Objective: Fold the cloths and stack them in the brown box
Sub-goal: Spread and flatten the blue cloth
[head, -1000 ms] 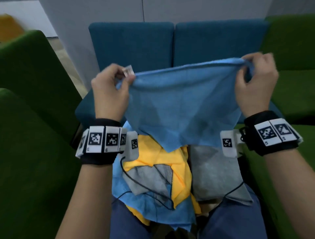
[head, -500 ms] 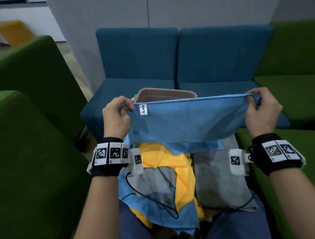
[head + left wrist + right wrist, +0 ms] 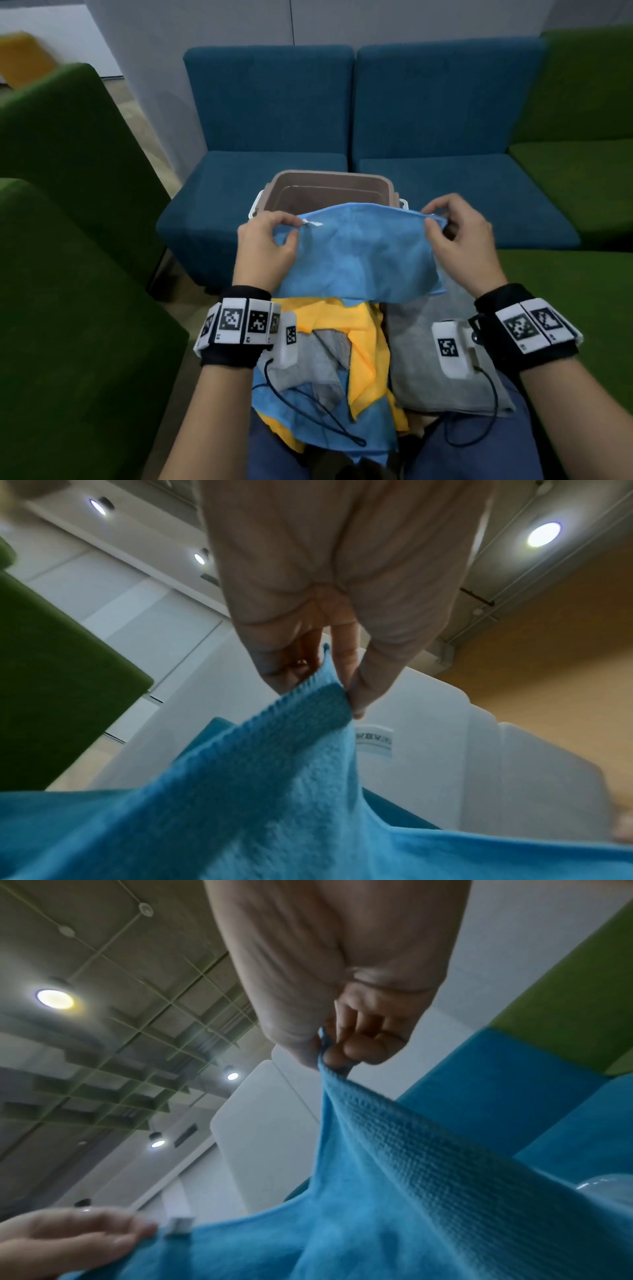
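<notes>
Left hand [image 3: 265,245] and right hand [image 3: 460,236] each pinch a top corner of the blue cloth [image 3: 359,253]. Brown box [image 3: 329,192] sits just beyond both grips. Cloth pile [image 3: 363,363] below them.

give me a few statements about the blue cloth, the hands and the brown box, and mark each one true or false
1. Both hands pinch the light blue microfibre cloth by its upper edge. True: left hand, right hand.
2. The brown plastic box holds a stack of folded cloths. False: no cloths show inside it.
3. The box stands beyond the held cloth. True.
4. The right hand grips a yellow cloth. False: it pinches the blue one.
5. A grey cloth lies on the lap. True.
</notes>
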Demonstrator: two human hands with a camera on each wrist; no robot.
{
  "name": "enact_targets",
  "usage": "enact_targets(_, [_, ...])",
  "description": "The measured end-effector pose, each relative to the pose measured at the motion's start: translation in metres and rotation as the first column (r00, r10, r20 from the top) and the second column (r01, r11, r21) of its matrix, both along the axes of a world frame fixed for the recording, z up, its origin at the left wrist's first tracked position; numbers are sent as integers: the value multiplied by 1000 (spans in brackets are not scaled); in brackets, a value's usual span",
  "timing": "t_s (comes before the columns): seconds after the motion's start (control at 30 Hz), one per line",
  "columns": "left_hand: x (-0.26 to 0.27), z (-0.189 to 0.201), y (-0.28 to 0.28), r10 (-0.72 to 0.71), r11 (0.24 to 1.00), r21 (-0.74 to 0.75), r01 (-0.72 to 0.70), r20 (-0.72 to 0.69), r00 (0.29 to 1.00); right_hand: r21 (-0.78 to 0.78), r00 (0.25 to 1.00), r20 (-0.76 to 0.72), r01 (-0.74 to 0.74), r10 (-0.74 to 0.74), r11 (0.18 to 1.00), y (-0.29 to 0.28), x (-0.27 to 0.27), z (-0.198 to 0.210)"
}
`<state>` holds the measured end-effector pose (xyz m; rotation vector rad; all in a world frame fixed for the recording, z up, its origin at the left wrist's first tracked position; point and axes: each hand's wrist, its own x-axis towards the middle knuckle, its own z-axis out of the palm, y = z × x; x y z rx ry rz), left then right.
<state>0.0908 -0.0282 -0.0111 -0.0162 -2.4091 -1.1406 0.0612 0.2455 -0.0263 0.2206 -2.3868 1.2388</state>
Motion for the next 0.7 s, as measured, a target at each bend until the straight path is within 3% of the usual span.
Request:
enact_targets(0.17, [13, -2, 24, -118, 992, 30, 119, -38, 992, -101, 951, 56, -297, 304, 950, -41, 25, 12])
enact_targets(0.37, [22, -7, 35, -222, 974, 30, 224, -63, 973, -78, 873, 117, -468, 474, 880, -57, 38, 18])
enact_targets(0.57, [25, -13, 40, -239, 967, 74, 244, -74, 968, 13, 916, 2, -402, 402, 916, -59, 37, 18])
enact_targets(0.7, [33, -8, 51, -299, 946, 107, 305, -72, 952, 129, 938, -163, -287, 306, 949, -69, 36, 16])
